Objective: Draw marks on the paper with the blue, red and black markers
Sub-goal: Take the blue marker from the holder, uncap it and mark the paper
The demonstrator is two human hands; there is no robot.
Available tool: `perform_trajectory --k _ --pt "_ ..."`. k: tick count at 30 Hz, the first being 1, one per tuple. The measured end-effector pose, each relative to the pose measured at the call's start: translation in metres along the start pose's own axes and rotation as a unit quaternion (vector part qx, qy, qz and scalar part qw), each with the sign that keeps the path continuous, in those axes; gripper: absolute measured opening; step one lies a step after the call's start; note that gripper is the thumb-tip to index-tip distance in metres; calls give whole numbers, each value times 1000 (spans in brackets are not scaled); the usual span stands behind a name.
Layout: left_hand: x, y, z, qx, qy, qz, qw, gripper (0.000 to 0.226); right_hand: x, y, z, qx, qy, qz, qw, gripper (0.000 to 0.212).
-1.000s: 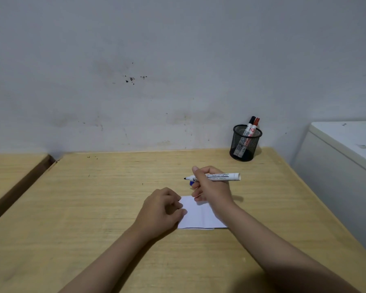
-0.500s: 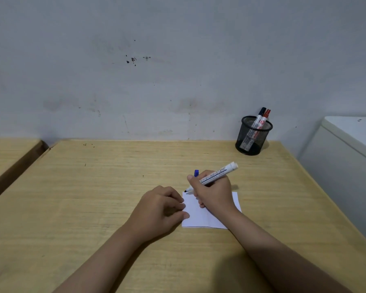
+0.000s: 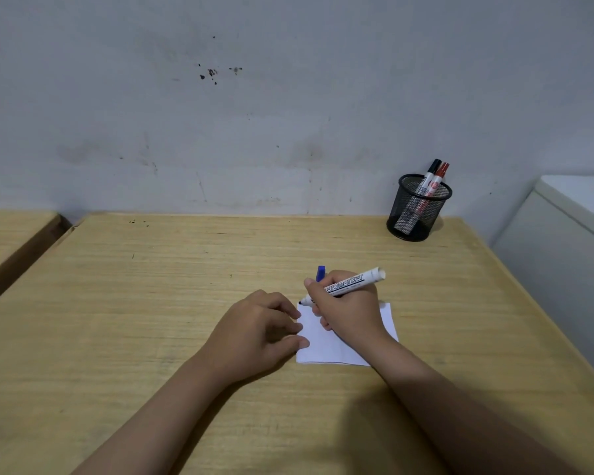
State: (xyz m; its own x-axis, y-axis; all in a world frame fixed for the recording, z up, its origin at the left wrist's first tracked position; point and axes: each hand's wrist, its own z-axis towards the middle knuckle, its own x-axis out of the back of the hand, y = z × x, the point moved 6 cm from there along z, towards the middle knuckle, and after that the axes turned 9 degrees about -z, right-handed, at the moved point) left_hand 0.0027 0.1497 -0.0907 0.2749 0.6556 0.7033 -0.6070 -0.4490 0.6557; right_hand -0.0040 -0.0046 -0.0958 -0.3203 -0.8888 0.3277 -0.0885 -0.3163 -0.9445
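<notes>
The left hand lies curled on the bench, its fingertips pressing the left edge of the paper, holding nothing else. Just right of it, the right hand has its grip closed around the blue marker. The marker's long axis slants, tip down-left at the paper's far-left corner, tail up-right. A blue cap sticks up behind the fingers. Far right, the black marker and red marker lean in a mesh cup.

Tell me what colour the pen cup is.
Black wire mesh pen cup, seen in the head view.
</notes>
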Motion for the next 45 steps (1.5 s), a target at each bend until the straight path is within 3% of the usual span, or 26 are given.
perform_trajectory --k 18,26,29,35,38,41,43,45 --pt "-1 -1 0 -8 15 5 1000 36 -3 3 3 -8 -1 -5 1000 26" --pt "-1 0 0 6 16 -9 1000 25 17 -3 1 -7 41 128 991 21" --pt "-1 2 12 28 11 -23 999 26 33 -8 6 -4 52 122 991 20" --pt "2 14 59 63 86 -53 993 8 63 -11 8 17 58 147 987 13" --pt "-12 12 83 70 34 -29 997 31 70 -8 2 8 37 151 988 11" --pt "-20 7 96 78 7 26 997 22 77 -7 -4 11 19 166 986 6" --pt "-16 8 97 92 39 -8 995 13 83 -9 -9 26 10 183 983 6" --pt "-10 12 93 133 78 -151 976 5 89 -12 -14 46 9 186 981 13"
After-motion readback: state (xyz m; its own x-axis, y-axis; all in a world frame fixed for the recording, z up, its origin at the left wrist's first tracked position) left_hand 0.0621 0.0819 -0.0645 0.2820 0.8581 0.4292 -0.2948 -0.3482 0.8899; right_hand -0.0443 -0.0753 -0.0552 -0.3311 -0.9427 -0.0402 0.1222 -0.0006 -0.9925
